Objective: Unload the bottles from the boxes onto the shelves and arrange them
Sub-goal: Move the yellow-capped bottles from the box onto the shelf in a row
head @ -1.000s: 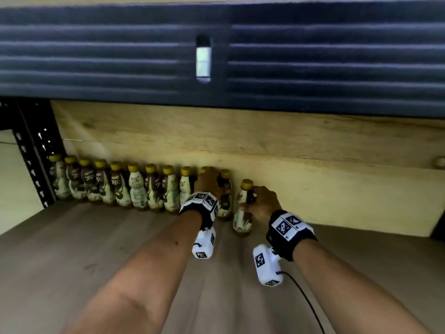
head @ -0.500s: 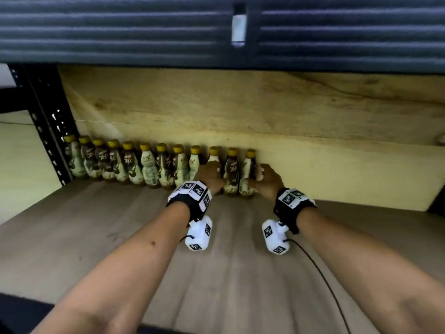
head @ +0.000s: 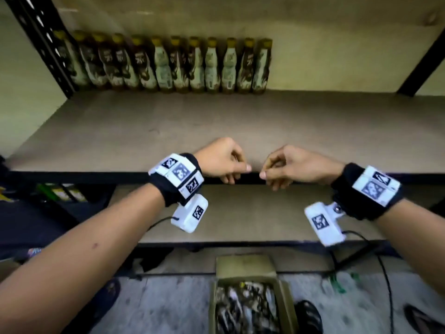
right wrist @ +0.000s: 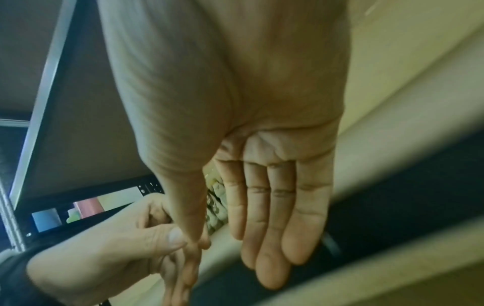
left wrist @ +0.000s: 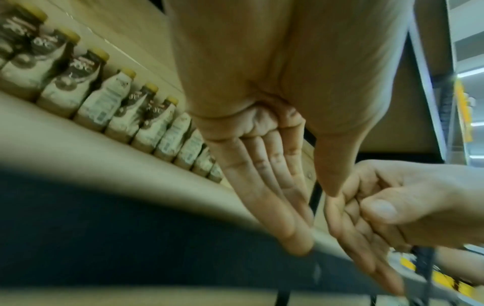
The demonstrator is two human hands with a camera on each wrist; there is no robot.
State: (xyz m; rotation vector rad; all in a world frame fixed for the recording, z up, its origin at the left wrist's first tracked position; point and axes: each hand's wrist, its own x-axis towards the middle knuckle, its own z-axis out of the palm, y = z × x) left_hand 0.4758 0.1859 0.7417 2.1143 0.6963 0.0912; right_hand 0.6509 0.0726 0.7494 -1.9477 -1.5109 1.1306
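black upright post (head: 41,42): left of the wall
sandal (head: 309,317): on the floor, below the post
cable (head: 385,273): right of the sandal

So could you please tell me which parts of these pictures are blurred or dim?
Head view: the bottles look dim and soft, the box below smeared. Left wrist view: the shelf edge is blurred. Right wrist view: soft throughout.

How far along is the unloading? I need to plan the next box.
Done: a row of bottles stands upright along the back of the shelf. In hand: nothing; the left hand and right hand are empty. Left: the open box on the floor holds more bottles.
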